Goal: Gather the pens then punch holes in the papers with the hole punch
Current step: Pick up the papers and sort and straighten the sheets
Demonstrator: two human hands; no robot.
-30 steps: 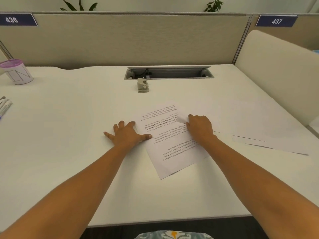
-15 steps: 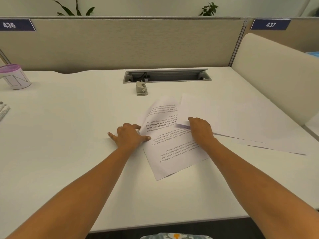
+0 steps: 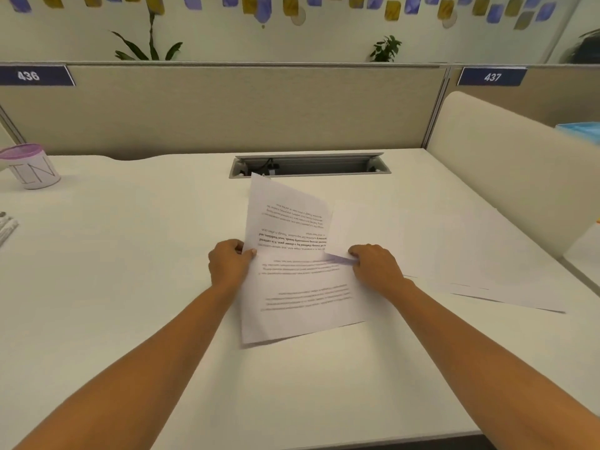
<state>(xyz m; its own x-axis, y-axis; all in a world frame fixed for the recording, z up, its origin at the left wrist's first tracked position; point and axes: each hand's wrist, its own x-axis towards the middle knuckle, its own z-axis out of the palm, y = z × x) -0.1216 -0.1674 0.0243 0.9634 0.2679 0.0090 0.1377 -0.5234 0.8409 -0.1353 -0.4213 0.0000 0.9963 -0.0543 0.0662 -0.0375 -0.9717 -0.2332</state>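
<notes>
A printed sheet (image 3: pixel 285 216) stands lifted and tilted up at the desk's middle, its far corner over the cable slot. My left hand (image 3: pixel 229 264) pinches its left edge. Under it lies another printed sheet (image 3: pixel 302 306), flat on the white desk (image 3: pixel 130 287). My right hand (image 3: pixel 376 266) pinches the near corner of a blank sheet (image 3: pixel 373 228), which overlaps the stack. More blank papers (image 3: pixel 487 271) spread out to the right. The pens (image 3: pixel 6 227) lie at the far left edge. The raised sheet hides the hole punch.
A white cup with a purple lid (image 3: pixel 31 167) stands at the back left. An open cable slot (image 3: pixel 308 165) is set into the desk's back edge. Beige partitions close off the back, and a padded divider (image 3: pixel 506 170) the right side.
My left hand went from lying flat on the desk to pinching the top printed sheet and raising it. My right hand pulled a blank sheet toward the stack. The camera tilted up.
</notes>
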